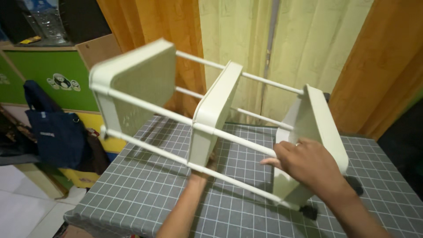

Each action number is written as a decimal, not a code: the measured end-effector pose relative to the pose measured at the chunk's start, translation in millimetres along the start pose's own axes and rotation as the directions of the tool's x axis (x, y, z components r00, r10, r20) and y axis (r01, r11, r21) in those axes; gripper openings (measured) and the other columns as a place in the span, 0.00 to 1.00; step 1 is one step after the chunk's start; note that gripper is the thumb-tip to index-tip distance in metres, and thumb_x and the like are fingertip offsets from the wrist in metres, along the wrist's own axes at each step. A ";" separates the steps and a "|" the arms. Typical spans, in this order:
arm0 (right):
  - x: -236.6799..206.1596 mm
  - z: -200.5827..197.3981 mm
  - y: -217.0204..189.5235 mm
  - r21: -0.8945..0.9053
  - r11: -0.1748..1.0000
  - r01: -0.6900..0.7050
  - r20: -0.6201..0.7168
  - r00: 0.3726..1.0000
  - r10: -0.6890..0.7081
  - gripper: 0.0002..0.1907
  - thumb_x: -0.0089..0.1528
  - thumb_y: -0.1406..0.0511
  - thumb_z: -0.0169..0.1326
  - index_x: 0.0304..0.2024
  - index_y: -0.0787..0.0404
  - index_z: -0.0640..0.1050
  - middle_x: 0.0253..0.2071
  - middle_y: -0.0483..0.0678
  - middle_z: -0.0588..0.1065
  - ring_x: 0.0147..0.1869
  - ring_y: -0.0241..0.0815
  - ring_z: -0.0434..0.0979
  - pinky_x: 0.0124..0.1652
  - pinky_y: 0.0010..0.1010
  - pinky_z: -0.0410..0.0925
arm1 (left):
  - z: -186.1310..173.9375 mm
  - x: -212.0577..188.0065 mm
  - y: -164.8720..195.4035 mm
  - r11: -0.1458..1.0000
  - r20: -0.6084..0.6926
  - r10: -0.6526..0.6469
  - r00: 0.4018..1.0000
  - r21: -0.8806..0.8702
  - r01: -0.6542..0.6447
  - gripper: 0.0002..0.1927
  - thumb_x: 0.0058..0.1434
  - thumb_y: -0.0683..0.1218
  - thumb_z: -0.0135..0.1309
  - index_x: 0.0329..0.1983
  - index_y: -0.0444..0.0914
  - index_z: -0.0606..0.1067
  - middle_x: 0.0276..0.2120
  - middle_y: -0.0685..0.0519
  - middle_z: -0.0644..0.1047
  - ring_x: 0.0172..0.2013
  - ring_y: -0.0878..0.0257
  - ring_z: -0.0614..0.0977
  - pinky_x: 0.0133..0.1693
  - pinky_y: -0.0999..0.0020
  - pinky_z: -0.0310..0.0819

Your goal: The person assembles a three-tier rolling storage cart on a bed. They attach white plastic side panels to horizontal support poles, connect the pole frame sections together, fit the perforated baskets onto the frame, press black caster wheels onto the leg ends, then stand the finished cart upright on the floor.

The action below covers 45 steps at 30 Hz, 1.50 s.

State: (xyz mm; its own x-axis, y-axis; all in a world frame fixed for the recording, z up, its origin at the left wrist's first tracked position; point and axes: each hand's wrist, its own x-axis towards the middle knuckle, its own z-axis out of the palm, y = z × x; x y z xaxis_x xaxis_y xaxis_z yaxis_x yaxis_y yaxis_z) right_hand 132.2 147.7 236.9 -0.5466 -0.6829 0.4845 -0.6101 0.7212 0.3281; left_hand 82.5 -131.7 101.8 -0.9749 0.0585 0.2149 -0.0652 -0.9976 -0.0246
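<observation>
**Holding a white rack on its side above the desk**

Clasping with the right hand the rim of the end tray, with the fingers curled around the edge near one rod; grip pressed together on the tray. Reaching up with the left hand under the middle tray; mostly hidden behind it, so not possible to tell if this grip is spread or pressed together.

Keeping the rack tilted and lying sideways, lifted over the desk, with the far tray highest and pointing to the left.

Judging from how the parts are sitting: seeming already put together, with three trays joined on four rods and a black caster showing under the end tray, just above the desk. Not showing any loose part on the grid-patterned surface. Not possible to tell if every caster is in place, or if the joints are fully pushed in.

Regarding room: having open grid surface below and in front of the rack. Hanging close behind are the yellow and orange curtains. Reaching toward the left edge of the desk with the far tray, near the green cabinet and the dark blue bag. Dropping to the floor at the left edge and the near edge of the desk.
</observation>
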 end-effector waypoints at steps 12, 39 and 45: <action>18.7 61.3 8.7 -0.014 0.996 0.092 -0.133 0.987 -0.094 0.24 0.61 0.47 0.55 0.23 0.58 0.74 0.18 0.47 0.73 0.20 0.47 0.72 0.29 0.37 0.67 | -22.2 -1.7 -5.8 0.978 -0.117 0.161 0.980 0.152 -0.142 0.20 0.69 0.46 0.48 0.63 0.38 0.72 0.55 0.38 0.77 0.52 0.47 0.82 0.24 0.73 0.79; 41.3 99.3 -62.4 0.280 0.952 -0.124 0.009 0.992 0.127 0.20 0.61 0.49 0.56 0.26 0.57 0.80 0.20 0.47 0.75 0.24 0.48 0.76 0.40 0.42 0.67 | -113.4 -102.0 -26.8 0.133 -0.088 0.711 0.697 0.991 -0.009 0.19 0.62 0.34 0.51 0.55 0.35 0.63 0.44 0.48 0.69 0.45 0.59 0.72 0.52 0.64 0.69; 17.4 84.6 -78.6 0.181 0.982 -0.061 0.035 0.998 0.056 0.18 0.68 0.53 0.55 0.33 0.60 0.79 0.30 0.48 0.76 0.40 0.47 0.77 0.47 0.43 0.65 | -37.0 -116.9 -80.6 -0.128 0.395 0.366 0.843 0.918 -0.375 0.18 0.61 0.31 0.51 0.51 0.37 0.62 0.46 0.51 0.64 0.42 0.64 0.67 0.49 0.69 0.66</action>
State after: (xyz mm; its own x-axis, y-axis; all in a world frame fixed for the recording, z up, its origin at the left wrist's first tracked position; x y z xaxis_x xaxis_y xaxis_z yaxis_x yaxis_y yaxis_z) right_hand 122.2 69.3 150.9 -0.5992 -0.6453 0.4738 -0.6695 0.7284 0.1454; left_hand 193.8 -56.7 42.5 -0.7614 -0.3308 0.5575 0.5690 0.0711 0.8193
